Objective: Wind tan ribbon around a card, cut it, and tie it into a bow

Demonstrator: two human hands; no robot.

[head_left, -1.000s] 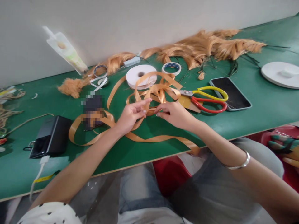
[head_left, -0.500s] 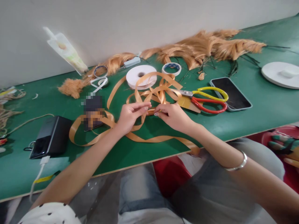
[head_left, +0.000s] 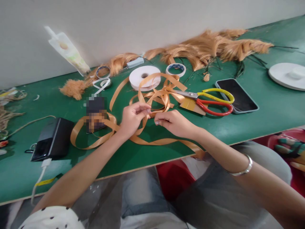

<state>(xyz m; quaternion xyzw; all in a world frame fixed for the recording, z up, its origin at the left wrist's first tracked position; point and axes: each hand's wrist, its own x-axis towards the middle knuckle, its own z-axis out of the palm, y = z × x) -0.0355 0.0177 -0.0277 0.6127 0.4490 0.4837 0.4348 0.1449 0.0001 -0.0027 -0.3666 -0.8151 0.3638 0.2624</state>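
Note:
My left hand [head_left: 132, 120] is closed in a pinch on a tan satin ribbon [head_left: 164, 141], over the loose loops in the middle of the table. Just right of it, my right hand [head_left: 175, 123] has thumb and forefinger pressed together; what lies between them, if anything, is too small to tell. Curls of the ribbon lie behind both hands, and one long strip runs below them to the table's front edge. A white ribbon spool [head_left: 135, 83] lies behind the loops. Scissors [head_left: 215, 92] with one yellow and one red handle rest to the right, tips touching the ribbon.
A phone [head_left: 237, 95] lies partly under the scissors, beside a piece of cardboard [head_left: 190, 105]. Tape rolls [head_left: 175, 70] and tan fibre bundles [head_left: 207, 47] lie along the wall. On the left sits a black power bank [head_left: 53, 138] with a cable; a white disc [head_left: 283, 78] is far right.
My right hand has drawn slightly down and toward me, its fingertips now below the ribbon loop. My left hand has shifted a little to the left, still pinching.

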